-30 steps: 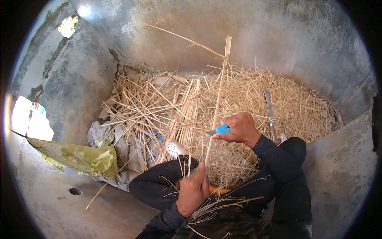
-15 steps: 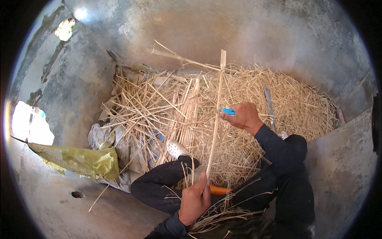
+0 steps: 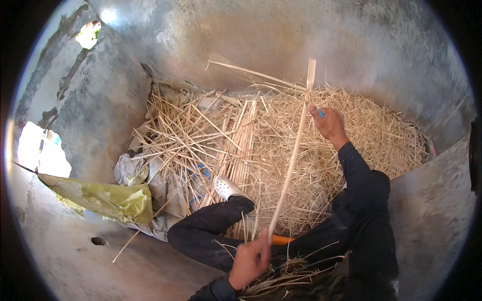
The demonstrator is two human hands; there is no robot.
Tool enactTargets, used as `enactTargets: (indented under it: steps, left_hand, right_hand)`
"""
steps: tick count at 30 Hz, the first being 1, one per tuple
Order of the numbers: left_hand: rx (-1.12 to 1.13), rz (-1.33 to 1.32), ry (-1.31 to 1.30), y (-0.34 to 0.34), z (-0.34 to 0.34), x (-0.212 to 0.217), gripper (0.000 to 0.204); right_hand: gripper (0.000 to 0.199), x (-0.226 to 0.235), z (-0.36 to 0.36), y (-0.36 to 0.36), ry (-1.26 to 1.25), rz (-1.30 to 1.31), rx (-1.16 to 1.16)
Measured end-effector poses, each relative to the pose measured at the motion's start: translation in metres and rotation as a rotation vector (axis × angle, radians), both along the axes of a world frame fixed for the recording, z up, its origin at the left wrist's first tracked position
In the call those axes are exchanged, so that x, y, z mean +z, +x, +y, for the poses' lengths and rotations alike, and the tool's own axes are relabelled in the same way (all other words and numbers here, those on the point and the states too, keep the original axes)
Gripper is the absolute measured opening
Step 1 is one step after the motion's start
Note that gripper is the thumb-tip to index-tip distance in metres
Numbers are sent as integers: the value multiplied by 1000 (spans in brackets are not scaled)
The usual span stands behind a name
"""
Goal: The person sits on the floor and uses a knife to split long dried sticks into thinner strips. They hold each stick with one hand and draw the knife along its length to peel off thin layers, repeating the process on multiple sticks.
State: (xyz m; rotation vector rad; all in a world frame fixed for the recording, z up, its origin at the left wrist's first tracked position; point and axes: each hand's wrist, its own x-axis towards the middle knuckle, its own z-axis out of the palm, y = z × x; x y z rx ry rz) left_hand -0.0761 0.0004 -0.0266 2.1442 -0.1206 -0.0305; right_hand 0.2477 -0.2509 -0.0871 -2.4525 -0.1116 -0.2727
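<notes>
A long pale strip, apparently split bamboo [image 3: 293, 163], runs slanting from my lap toward the far wall. My left hand [image 3: 250, 262], slightly blurred, is closed round its near end. Farther up, my right hand [image 3: 328, 123] grips a small blue tool [image 3: 321, 114] against the strip; the fingers cover most of it, and its working edge is hidden. Beyond that hand, a thin peeled sliver [image 3: 256, 74] sticks out leftward from the strip. Under the strip's near end lies an orange object [image 3: 282, 240], partly covered. Thin curled shavings [image 3: 296, 273] rest on my lap.
Fine shavings [image 3: 371, 130] heap over the floor to the right. Leftward lie a bundle of straight strips [image 3: 243, 138] and a loose tangle of sticks [image 3: 175, 125]. A yellowish plastic sheet [image 3: 115, 200] hangs at the left. Concrete walls [image 3: 251, 35] close in the space.
My right hand has slid up the strip, away from me, with the blue tool. The strip's far end has swung right along with the peeled sliver. My left hand keeps its hold.
</notes>
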Motion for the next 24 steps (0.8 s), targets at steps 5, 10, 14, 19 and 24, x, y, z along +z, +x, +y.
enactTargets:
  steps: [5,10,14,19,24]
  left_hand:
    - [233,19,-160,55,26,-16,25]
    - [414,-368,-561,152,30,-12,36]
    - [388,-407,-892,222,32,7,33]
    - [334,-295,-1091,245,37,15,25]
    - [304,-209,-1173,235,16,7,23]
  right_hand:
    - [69,5,28,-32,253,-179,125]
    - [53,-3,-11,-24,477,-403,138]
    - [47,6,-28,-34,551,-197,77]
    - [43,-3,-13,-51,651,-205,282]
    - [37,16,37,-98,543,23,459]
